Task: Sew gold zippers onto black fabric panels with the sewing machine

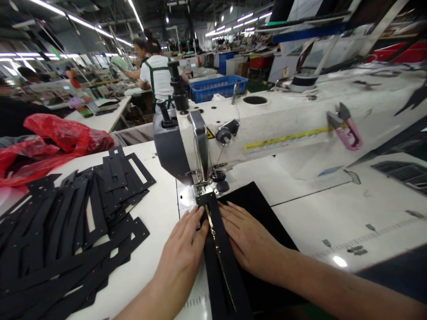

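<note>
My left hand [183,251] lies flat with outstretched fingers along the left edge of a black strip [211,271]. Down the strip's long slot runs a gold-toothed zipper [217,249]. Opposite, my right hand [251,238] rests with straight fingers along the strip's right edge, over a larger black panel [255,204]. The strip's far end sits at the presser foot of a white sewing machine [283,120]. Both hands press from above. What lies under my fingertips is hidden.
A pile of black slotted frame pieces [70,226] covers the left of the table, with a red plastic bag [66,133] behind. Pink-handled snips [350,133] are on the machine arm. Beyond stand a blue crate [216,86] and a person in white [160,75].
</note>
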Tool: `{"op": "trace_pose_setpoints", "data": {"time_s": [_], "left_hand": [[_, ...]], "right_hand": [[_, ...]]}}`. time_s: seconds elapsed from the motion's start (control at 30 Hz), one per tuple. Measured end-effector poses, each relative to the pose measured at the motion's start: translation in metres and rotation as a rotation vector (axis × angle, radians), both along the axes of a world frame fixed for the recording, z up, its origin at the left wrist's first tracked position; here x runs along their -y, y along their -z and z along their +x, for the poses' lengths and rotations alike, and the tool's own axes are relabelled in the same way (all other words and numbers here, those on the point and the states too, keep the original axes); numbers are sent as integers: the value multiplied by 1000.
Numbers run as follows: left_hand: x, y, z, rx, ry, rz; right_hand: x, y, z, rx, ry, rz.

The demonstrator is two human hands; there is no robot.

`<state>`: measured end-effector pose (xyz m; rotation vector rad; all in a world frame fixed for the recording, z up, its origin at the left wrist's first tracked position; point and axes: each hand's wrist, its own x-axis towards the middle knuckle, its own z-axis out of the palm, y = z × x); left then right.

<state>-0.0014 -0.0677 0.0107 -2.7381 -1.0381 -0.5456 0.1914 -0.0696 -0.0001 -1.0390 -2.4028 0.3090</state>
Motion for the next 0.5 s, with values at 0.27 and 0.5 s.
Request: {"op": "trace_pose_setpoints", "data": {"time_s": [0.27, 0.5], "left_hand": [[0, 6, -9, -98, 34, -27], [-8, 8, -18, -149, 60, -32]], "right_hand": [[1, 4, -2, 28, 105, 12], [0, -4, 1, 48, 60, -112]]}}
